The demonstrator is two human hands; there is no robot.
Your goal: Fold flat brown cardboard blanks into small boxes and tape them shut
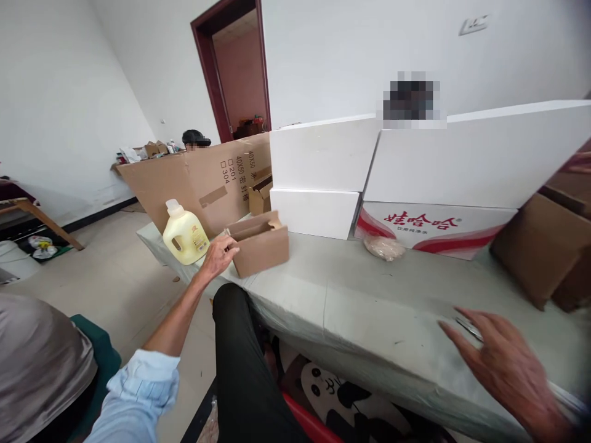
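Observation:
My left hand [220, 254] is at the left end of a small open-topped cardboard box [262, 252], its curled fingers gripping the box's edge. Just left of that hand stands a pale yellow jug of liquid [187, 234] with a whitish cap and a handle. Over the right part of the table, my right hand [503, 360] has its thumb and fingers apart. A small shiny metal object [470, 329] shows between them; its kind is unclear, and it appears to lie loose there.
A pale cloth covers the table [346, 277]. White boxes [323, 157] and a red-and-white carton [438, 224] form a wall behind it. A clear plastic bundle [384, 247] lies before the carton. Brown cartons [540, 246] stand at right. Other people's heads show beyond the boxes.

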